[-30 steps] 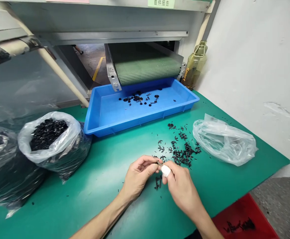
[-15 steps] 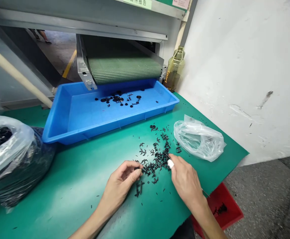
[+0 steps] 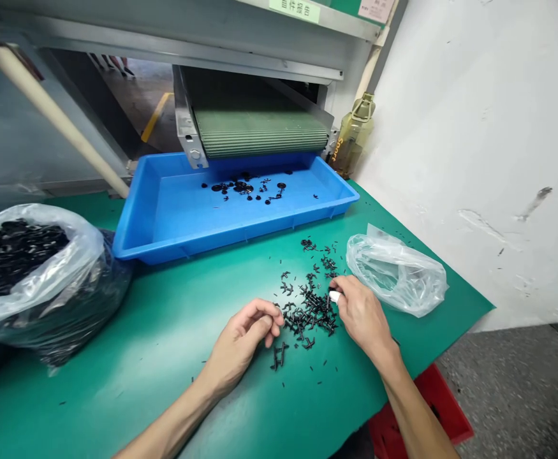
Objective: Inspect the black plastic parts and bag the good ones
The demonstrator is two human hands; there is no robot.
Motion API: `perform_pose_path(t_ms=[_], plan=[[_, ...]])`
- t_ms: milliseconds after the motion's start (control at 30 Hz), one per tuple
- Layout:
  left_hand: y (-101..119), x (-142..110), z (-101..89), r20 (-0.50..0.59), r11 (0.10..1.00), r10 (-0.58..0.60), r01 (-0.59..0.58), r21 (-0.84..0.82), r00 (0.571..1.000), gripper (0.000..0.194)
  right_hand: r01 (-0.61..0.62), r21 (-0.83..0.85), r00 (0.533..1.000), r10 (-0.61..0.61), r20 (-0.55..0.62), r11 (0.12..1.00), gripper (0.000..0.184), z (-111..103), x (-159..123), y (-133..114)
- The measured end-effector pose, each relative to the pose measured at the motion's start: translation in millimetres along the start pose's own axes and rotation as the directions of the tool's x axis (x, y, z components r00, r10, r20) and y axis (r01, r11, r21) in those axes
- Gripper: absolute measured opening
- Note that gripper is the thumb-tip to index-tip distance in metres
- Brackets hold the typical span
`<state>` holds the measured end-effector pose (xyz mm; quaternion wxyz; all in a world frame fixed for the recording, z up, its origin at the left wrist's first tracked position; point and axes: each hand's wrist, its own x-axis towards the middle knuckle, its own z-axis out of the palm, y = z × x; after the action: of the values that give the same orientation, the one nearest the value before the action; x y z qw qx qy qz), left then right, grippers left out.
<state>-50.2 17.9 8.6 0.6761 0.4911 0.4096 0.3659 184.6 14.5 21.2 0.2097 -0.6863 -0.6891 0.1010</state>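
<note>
and here is the right hand (image 3: 362, 319), at the right edge of the pile of black parts (image 3: 313, 312), fingers bent down and thumb drawn in, a white wrap (image 3: 335, 296) showing near the tips; a dark bit sits right by those fingertips, but whether it is pinched or just lies behind them, i cannot tell; over on the other side, the left hand (image 3: 254, 328) is half curled just left of the pile, thumb against the bent fingers, and whether anything is inside, i cannot tell; the pile spreads over the green table (image 3: 187, 299) between the two hands, with a few loose pieces (image 3: 279, 356) just below it; beyond it stands the blue tray (image 3: 247, 237), a scatter of black bits on its floor, the belt (image 3: 262, 131) ending above it; a clear bag (image 3: 398, 274) lies to the right, and a filled bag (image 3: 85, 245) stands at left
</note>
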Motion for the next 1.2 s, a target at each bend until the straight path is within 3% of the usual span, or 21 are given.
perform_pose_path(t_ms=[167,267,433,533,733,1200], plan=[[5,0,4.0,0.001,0.999,-0.039,0.039,0.016,0.999,0.030,0.069,0.272,0.993,-0.091,0.069,0.960,0.021,-9,-17,-40],[4,-1,5.0,0.034,1.000,-0.008,0.008,-0.013,0.999,0.030,0.113,0.366,0.980,-0.165,0.113,0.924,0.023,-7,-25,-67],[-1,0,2.2,-0.019,0.986,-0.029,0.026,-0.168,0.999,0.026,0.154,0.438,0.964,-0.232,0.132,0.886,0.035,-1,-30,-74],[-3,1,2.2,-0.049,0.969,-0.053,0.039,-0.245,0.997,0.032,0.193,0.324,0.975,-0.218,0.041,0.926,0.042,1,-35,-67],[-2,0,6.1,-0.050,0.978,-0.027,0.016,-0.208,0.998,0.029,0.248,0.070,0.969,-0.248,-0.001,0.966,0.028,7,-46,-69],[-4,-1,6.2,-0.098,0.973,-0.039,0.015,-0.232,0.994,0.037,0.256,0.056,0.966,-0.253,-0.043,0.965,0.027,15,-45,-78]])
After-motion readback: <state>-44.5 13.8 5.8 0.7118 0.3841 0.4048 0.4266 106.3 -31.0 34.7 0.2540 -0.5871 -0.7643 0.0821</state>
